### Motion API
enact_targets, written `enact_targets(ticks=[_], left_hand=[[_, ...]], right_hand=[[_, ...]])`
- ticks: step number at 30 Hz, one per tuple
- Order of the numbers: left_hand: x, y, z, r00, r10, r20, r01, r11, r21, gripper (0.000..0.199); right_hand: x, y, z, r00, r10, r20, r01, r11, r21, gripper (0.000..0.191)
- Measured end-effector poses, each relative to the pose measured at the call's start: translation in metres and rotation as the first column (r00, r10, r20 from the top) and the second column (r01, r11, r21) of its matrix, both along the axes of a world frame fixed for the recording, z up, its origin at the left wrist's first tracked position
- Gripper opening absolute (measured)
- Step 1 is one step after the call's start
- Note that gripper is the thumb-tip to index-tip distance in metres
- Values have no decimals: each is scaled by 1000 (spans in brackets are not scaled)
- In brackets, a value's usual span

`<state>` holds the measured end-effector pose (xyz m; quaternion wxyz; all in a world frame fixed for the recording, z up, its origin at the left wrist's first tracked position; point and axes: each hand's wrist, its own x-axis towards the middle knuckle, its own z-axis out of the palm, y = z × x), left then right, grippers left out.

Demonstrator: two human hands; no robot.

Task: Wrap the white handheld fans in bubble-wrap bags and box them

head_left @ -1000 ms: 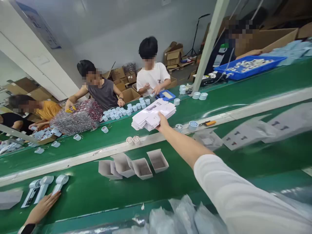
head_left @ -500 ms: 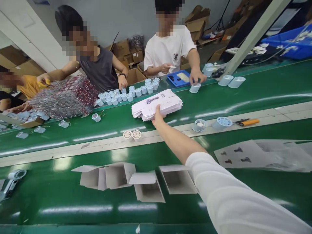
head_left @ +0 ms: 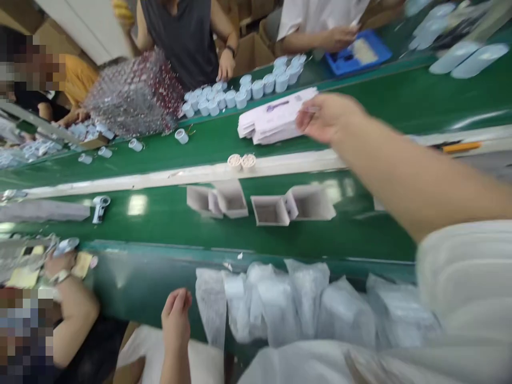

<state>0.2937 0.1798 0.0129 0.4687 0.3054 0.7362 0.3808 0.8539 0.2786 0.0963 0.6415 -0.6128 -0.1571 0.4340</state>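
My right hand reaches across to the near right end of a stack of flat white printed cartons. Its fingers are loosely bent and slightly apart, with no grip visible; contact with the stack is unclear. The stack lies on the far green belt. My left hand is low in front of me, fingers curled together, with nothing seen in it. To its right is a row of cloudy plastic bags with pale items inside. Opened white boxes stand on the nearer green belt.
Two round pale parts sit on the white divider. Across the belt are many light-blue cups, a blue tray and a wrapped bundle. Co-workers stand opposite; another person's arm is at my left.
My right hand has come off the carton stack and shifted right; the stack stays on the belt. The view has tilted down, bringing my left hand and the plastic bags into sight.
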Motion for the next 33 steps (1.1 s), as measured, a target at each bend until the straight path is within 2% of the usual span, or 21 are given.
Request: enact_targets(ticks=[1,2,3,4,5,6,7,9,10,13,16,19,22,24,27,30,33], left_hand=[[-3,0,-3,998,-33,-58,35,999,32,28],[-7,0,-6,992,-59,-108,63,997,36,27],[-9,0,-9,983,-109,-145,113,993,21,25],[-11,-1,-12,969,-163,-187,165,986,-5,23],[-11,-1,-14,947,-223,-230,221,975,-36,21],[-10,-3,-16,917,-288,-277,283,957,-58,20],[-8,-4,-17,879,-346,-327,344,937,-65,20],[0,-9,-17,795,-459,-397,478,876,-56,19],[4,-12,-17,748,-526,-404,552,832,-59,19],[12,-25,-15,625,-690,-366,698,703,-132,20],[14,-42,-19,600,-742,-301,728,662,-180,17],[23,-58,-32,641,-757,-128,730,652,-202,14],[41,-63,-46,685,-725,-68,695,679,-234,24],[52,-60,-52,700,-712,-58,679,688,-256,26],[63,-54,-50,722,-692,12,669,693,-269,30],[67,-55,-45,735,-674,73,671,708,-221,39],[65,-58,-38,771,-617,158,635,766,-104,47]], right_hand=[[-15,-18,20,1000,-14,5,14,999,37,18],[-33,-38,39,996,-28,81,20,994,104,17],[-54,-60,56,979,32,202,-67,984,166,15],[-78,-83,69,936,126,328,-181,973,143,15],[-104,-105,79,866,263,424,-308,951,39,13],[-131,-125,83,773,416,480,-433,898,-81,15],[-158,-142,82,657,577,485,-561,804,-196,20],[-210,-168,67,473,752,460,-686,641,-343,26],[-234,-178,54,425,788,446,-707,596,-380,30],[-293,-200,9,379,847,372,-756,515,-404,34],[-340,-219,-30,351,878,325,-800,462,-383,16],[-375,-228,-60,358,866,348,-712,495,-498,32],[-394,-223,-83,515,802,302,-554,580,-597,43],[-396,-218,-94,619,747,244,-496,612,-617,47],[-390,-212,-102,693,693,202,-471,646,-601,49],[-383,-210,-101,745,649,153,-464,670,-580,52],[-380,-210,-93,777,616,129,-463,698,-547,56]])
